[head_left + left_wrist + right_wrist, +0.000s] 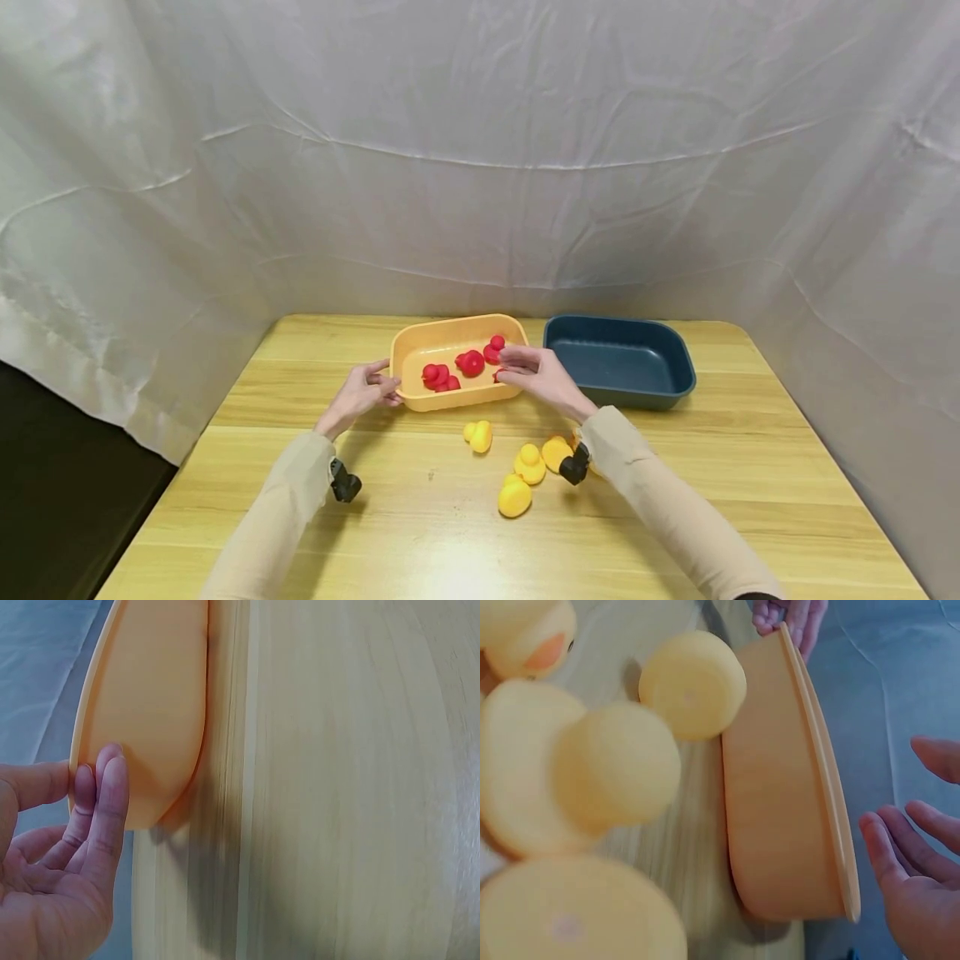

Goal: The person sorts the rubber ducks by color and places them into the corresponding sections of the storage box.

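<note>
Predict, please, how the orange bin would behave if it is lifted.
The orange bin is probably light, as its walls look thin. It seems fairly stiff: its rim looks undistorted where the left hand grips. Red ducks lying loose inside may slide.

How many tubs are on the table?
2. The orange tub, with red toy ducks inside, is at the left, its left end gripped by the left hand; the dark blue tub stands to its right.

I see a light orange tray [450,402] at the left hand [365,392], red ducks [471,363] inside it, and a dark blue tray [615,368] beside the right hand [547,382]. The ducks on its wrist side [529,464] are yellow; the table [420,517] beneath has streaky, yellowish wood grain.
</note>
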Action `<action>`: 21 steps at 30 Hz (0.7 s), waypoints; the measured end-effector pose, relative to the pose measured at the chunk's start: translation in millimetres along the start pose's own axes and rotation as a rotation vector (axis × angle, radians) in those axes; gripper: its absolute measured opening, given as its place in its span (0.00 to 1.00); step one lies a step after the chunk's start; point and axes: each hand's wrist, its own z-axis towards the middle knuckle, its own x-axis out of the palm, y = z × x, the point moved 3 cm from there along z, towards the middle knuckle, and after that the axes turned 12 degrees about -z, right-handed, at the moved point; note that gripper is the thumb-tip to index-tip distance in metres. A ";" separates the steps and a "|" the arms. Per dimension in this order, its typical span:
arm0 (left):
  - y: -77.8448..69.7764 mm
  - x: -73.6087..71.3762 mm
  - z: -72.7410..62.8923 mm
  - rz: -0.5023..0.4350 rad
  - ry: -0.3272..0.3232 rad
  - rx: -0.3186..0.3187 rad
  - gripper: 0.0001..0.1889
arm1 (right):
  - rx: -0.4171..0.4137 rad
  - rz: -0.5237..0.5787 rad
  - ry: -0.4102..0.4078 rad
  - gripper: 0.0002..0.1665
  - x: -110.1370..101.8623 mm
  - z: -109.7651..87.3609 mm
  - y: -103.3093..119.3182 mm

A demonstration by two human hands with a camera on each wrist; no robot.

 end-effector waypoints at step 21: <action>1.8 12.5 -20.3 0.312 -0.255 0.175 0.33 | -0.057 -0.043 -0.212 0.27 -83.7 -66.2 -42.6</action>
